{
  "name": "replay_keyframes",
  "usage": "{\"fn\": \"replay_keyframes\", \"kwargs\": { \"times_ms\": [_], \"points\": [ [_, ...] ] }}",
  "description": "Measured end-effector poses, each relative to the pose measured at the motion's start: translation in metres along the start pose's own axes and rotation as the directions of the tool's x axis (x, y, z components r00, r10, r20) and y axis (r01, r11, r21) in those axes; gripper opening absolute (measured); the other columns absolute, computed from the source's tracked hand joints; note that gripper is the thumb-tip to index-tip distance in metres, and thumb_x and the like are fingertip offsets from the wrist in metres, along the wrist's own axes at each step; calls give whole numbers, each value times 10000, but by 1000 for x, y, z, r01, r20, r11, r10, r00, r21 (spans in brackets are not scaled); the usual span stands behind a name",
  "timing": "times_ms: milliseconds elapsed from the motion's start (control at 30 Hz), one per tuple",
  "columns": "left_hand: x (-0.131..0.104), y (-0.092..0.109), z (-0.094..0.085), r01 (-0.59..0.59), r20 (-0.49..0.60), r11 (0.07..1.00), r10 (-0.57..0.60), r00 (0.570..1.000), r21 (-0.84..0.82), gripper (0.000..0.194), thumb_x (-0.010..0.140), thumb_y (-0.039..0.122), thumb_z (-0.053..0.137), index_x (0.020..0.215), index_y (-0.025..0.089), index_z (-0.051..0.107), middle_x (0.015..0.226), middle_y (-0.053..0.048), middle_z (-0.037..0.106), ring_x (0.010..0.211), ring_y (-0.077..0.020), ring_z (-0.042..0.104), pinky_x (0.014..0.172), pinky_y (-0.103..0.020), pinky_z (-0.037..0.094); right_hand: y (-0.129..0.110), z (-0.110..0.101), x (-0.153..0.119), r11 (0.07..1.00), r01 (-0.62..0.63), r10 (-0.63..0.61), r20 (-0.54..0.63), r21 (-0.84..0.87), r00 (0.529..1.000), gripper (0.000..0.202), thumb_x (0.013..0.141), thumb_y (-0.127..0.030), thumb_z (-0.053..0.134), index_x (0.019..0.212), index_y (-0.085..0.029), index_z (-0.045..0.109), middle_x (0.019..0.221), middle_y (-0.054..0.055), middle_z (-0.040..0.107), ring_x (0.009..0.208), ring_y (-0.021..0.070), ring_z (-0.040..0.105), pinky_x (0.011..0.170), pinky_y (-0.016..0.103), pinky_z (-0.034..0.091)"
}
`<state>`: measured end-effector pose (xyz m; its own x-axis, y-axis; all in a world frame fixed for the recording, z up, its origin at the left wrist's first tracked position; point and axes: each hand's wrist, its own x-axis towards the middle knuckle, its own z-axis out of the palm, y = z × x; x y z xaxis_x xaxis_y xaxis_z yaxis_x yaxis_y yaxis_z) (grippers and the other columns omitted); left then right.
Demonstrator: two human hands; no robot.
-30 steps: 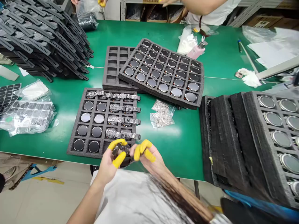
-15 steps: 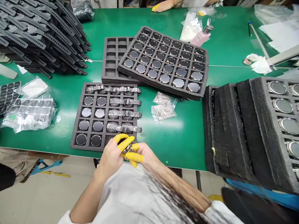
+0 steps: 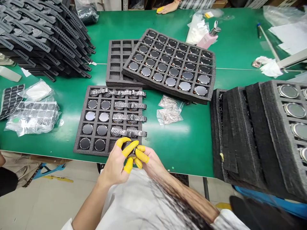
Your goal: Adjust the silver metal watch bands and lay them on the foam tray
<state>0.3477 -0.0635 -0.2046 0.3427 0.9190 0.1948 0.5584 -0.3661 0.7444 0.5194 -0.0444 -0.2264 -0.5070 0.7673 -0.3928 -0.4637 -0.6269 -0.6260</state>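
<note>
The person I'm watching has on a plain white top [image 3: 134,204], its white sleeves [image 3: 226,219] ending near the elbows and leaving the forearms uncovered. Snug, bright yellow covers [image 3: 128,165] cap several fingers on both hands [image 3: 114,167], rounded at the tips. Long, loose dark hair [image 3: 183,203] trails down the front.

Finger cots [image 3: 129,165] — yellow, tray [image 3: 95,129] — charcoal, green tabletop [image 3: 192,137], checked sleeve [image 3: 196,3]

The green table [image 3: 192,137] bore a foam tray [image 3: 92,151], a second tray [image 3: 116,83] beyond it, a pin bag [image 3: 169,111] and a pink bottle [image 3: 207,40].
</note>
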Motion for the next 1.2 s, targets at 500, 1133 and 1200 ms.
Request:
{"fn": "replay_keyframes", "kwargs": {
  "times_ms": [500,1133,1200],
  "points": [
    [-3,1,3,16,-28,980,-22,999,-198,448,1018,243,440,1460,264,505,1299,-129,500,1166,-271,560,974,-442,541,14,-7,-2,997,-24,25,13,-68,1000,447,850,-582,833,770,-180,656,579,-35,551,498,108,431,560,260,392],
    [-46,-31,-21,337,24,650,-440,898,-681,521,975,432,705,1441,232,586,1041,-99,727,964,-229,719,889,-372,609,-22,-20,-2,655,380,-148,382,-653,912,282,965,-458,754,886,-225,615,1132,87,666,1030,221,650,857,364,588],
    [-49,-36,-20,353,-33,794,-423,905,-494,515,1006,372,655,1497,270,538,1170,-100,706,1060,-226,711,955,-387,612,-21,-23,3,611,347,-123,348,-712,930,152,1050,-377,637,1076,-229,618,1060,69,704,839,172,677,709,295,585]
  ]
}}
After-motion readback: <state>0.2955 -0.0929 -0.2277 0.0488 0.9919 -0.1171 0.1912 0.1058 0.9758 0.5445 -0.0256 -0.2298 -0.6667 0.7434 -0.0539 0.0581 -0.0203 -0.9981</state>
